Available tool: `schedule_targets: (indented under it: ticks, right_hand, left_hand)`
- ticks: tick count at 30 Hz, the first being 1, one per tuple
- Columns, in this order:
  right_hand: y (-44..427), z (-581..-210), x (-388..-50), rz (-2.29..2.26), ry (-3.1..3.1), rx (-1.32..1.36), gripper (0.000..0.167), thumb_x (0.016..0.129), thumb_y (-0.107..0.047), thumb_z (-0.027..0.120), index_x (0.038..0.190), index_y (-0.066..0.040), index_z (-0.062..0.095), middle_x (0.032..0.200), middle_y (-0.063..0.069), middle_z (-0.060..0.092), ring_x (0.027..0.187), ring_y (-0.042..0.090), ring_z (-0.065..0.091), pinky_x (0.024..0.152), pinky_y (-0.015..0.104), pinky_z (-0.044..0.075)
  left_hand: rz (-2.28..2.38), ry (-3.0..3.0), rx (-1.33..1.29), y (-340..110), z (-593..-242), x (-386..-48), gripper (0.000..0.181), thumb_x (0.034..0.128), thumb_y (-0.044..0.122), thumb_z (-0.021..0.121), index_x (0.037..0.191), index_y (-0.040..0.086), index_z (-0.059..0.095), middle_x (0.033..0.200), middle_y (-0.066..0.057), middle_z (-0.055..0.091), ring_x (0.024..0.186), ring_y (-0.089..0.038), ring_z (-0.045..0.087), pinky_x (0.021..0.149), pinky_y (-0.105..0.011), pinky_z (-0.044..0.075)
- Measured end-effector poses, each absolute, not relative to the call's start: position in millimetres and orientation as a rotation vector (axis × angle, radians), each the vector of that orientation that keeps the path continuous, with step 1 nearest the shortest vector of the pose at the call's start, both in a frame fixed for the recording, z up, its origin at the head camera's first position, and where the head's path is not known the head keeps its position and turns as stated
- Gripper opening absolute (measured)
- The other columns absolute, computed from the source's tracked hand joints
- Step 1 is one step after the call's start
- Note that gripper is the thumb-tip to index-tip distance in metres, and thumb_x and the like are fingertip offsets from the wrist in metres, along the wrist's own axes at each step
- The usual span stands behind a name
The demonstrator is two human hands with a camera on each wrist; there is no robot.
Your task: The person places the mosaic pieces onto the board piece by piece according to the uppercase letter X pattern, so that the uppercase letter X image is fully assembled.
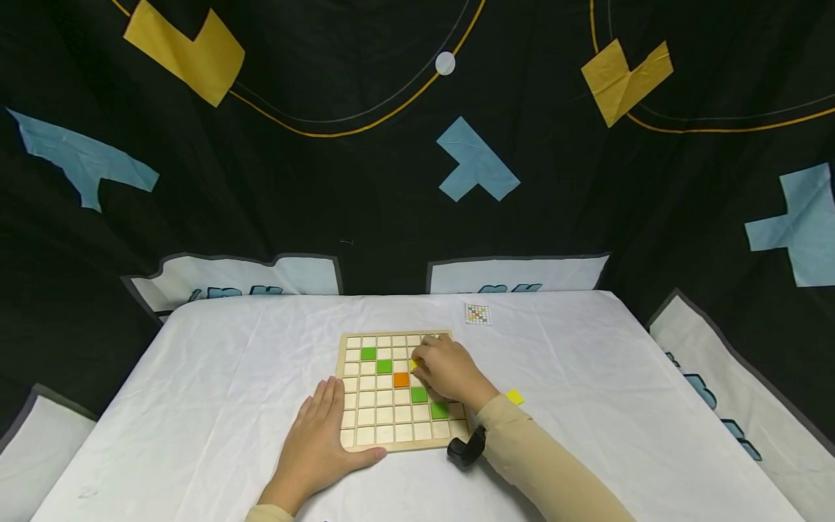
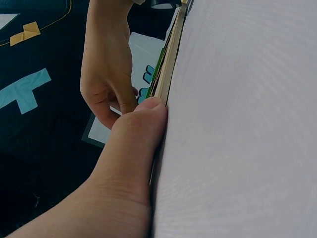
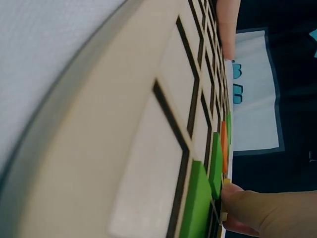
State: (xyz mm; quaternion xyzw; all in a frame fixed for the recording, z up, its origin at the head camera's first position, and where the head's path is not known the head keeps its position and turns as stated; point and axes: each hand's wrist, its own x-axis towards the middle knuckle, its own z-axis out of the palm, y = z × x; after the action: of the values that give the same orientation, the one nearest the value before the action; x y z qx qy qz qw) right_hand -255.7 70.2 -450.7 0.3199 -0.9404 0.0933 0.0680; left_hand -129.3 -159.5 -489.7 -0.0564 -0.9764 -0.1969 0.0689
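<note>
A square wooden grid board (image 1: pixel 417 445) lies on the white cloth. Several green tiles, one of them a green tile (image 1: pixel 368 354) at upper left, and an orange tile (image 1: pixel 401 380) form a diagonal across its cells. My left hand (image 1: pixel 316 442) rests against the board's left edge and near corner, fingers straight and thumb (image 2: pixel 148 111) along the near edge. Over the right part of the grid, my right hand (image 1: pixel 450 370) pinches a yellow tile (image 1: pixel 414 365) at a cell up and right of the orange one; the fingers hide most of it.
A loose yellow tile (image 1: pixel 514 396) lies on the cloth right of the board, beside the right sleeve. Beyond the board is a small card (image 1: pixel 478 314) with a printed coloured grid. A black wrist device (image 1: pixel 466 449) hangs over the board's near right corner. A dark curtain (image 1: pixel 365 203) stands behind.
</note>
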Motion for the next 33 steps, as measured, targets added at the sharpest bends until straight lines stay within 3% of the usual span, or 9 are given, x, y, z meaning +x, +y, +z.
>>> schedule_targets:
  ticks: [11,29,32,33]
  right_hand:
    - [67,-450,-258,0.314,-2.841,0.939,0.02,0.088,-0.028,0.076,0.107,-0.02,0.077,0.101,-0.003,0.069,0.085,0.016,0.055,0.067,0.026,0.047]
    - [80,-441,-247,0.423,-2.915,0.898,0.021,0.092,-0.027,0.072,0.111,-0.019,0.076,0.106,-0.003,0.069,0.096,0.017,0.061,0.087,0.038,0.054]
    - [88,-439,-240,0.422,-2.941,0.85,0.024,0.093,-0.03,0.07,0.114,-0.019,0.074,0.106,-0.004,0.069,0.095,0.016,0.059,0.087,0.037,0.053]
    - [91,-439,-238,0.42,-2.946,0.836,0.024,0.093,-0.031,0.07,0.114,-0.019,0.074,0.106,-0.004,0.069,0.094,0.016,0.058,0.081,0.035,0.052]
  left_hand:
    - [-0.591,-2.96,-0.162,-160,-488,-130,0.139,0.0643,0.093,0.055,0.153,-0.008,0.023,0.161,-0.024,0.024,0.152,-0.039,0.022,0.122,-0.057,0.024]
    - [-0.589,-2.959,-0.165,-159,-488,-130,0.139,0.0645,0.093,0.055,0.153,-0.008,0.023,0.162,-0.024,0.024,0.151,-0.039,0.023,0.121,-0.056,0.025]
    - [-0.593,-2.959,-0.164,-159,-488,-130,0.139,0.0644,0.093,0.055,0.153,-0.008,0.023,0.162,-0.024,0.023,0.151,-0.039,0.023,0.121,-0.056,0.025]
    - [-0.595,-2.961,-0.164,-159,-488,-130,0.139,0.0644,0.093,0.055,0.154,-0.008,0.022,0.162,-0.023,0.023,0.151,-0.039,0.022,0.122,-0.056,0.025]
